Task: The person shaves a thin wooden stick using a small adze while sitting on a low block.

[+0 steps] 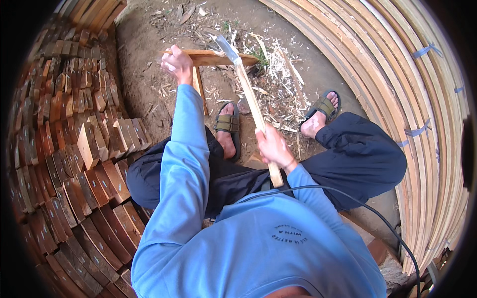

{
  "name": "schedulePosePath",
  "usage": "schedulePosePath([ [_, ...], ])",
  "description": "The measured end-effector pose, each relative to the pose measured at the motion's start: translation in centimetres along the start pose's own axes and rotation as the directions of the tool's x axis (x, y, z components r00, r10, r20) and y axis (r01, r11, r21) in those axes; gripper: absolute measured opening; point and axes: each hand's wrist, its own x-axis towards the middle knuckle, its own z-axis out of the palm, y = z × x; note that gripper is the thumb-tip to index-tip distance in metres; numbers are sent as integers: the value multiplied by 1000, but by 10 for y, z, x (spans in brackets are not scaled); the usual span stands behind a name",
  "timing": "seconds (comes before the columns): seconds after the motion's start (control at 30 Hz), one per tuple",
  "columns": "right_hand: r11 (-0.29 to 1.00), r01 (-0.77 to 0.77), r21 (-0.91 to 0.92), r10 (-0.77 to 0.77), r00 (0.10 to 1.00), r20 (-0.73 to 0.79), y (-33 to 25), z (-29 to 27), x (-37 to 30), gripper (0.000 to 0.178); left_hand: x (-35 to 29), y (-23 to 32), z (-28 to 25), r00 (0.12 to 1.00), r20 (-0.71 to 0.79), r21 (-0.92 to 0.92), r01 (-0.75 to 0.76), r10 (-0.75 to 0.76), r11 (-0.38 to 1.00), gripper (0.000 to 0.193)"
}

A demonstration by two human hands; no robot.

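My left hand [176, 63] grips the near end of a flat wooden piece [211, 57] held level out in front of me. My right hand [274, 147] is closed around the long wooden handle [252, 104] of an adze-like tool. Its metal blade [224, 45] rests on the top face of the wooden piece. I sit with knees apart, sandalled feet [227, 124] on the dirt beneath the piece.
Stacked reddish-brown wood blocks [74, 164] fill the left side. Bundled long pale wooden strips [422, 109] curve along the right. Wood shavings [278, 84] litter the dirt ground. A black cable [348, 198] runs across my right side.
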Motion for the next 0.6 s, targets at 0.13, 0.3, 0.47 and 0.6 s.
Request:
schedulePosePath([
  [0.13, 998, 43, 46, -43, 999, -14, 5, 4, -5, 25, 1, 0, 0, 999, -5, -17, -39, 39, 999, 45],
  [0.3, 996, -65, 56, 62, 997, 48, -8, -3, -9, 25, 6, -12, 6, 980, -17, 11, -197, 197, 980, 45],
  [0.47, 906, 371, -206, -409, 893, -190, 24, 19, -1, 20, 11, -16, 5, 998, -27, 25, -57, 58, 998, 41],
  [0.6, 952, 254, -170, -278, 950, -140, 22, 24, -4, 16, 1, -20, 7, 988, -63, -63, -147, 143, 987, 43],
])
